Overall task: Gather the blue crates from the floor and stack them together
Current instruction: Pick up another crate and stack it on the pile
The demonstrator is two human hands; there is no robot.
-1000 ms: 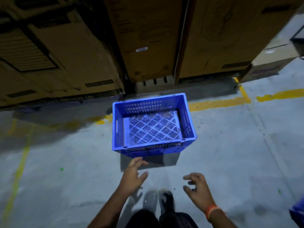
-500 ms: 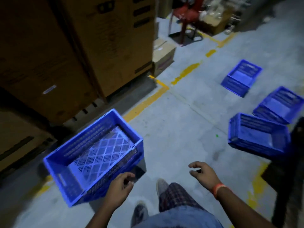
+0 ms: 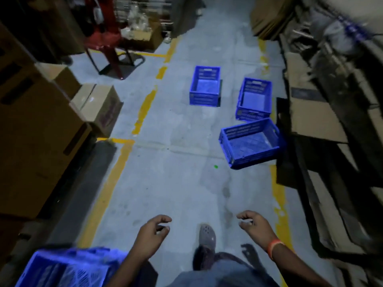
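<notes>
Hanging loosely curled, left hand (image 3: 152, 233) and right hand (image 3: 253, 224) hold nothing.

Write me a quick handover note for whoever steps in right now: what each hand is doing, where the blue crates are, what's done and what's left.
Left hand: empty, fingers loosely curled. Right hand: empty, same.
Crates: near crate on the floor at lower left, beside the left arm. Three lie ahead: tilted crate closest on the right, right crate just behind it, far crate out in the aisle.
Done: no stack visible.
Left: fetch the three ahead and stack them all, probably starting with the tilted one.
</notes>
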